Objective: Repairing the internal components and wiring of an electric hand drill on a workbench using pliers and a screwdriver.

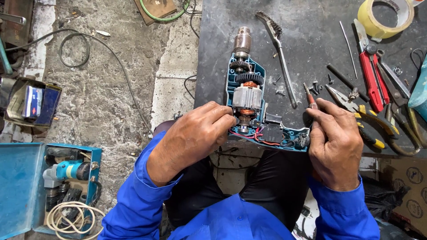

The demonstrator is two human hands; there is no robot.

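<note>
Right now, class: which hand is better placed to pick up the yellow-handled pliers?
The right hand. It rests at the opened drill's handle end, beside the yellow-handled pliers. The left hand is across the drill, fingers at the motor's lower end.

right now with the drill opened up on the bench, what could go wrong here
The loose screws lie scattered on the dark bench by the pliers; a bump could roll them off. The left hand has its fingertips at the open drill beside the thin red wires, which could snag or pull loose. The right hand holds a small screwdriver near the exposed parts; a slip might nick them.
</note>
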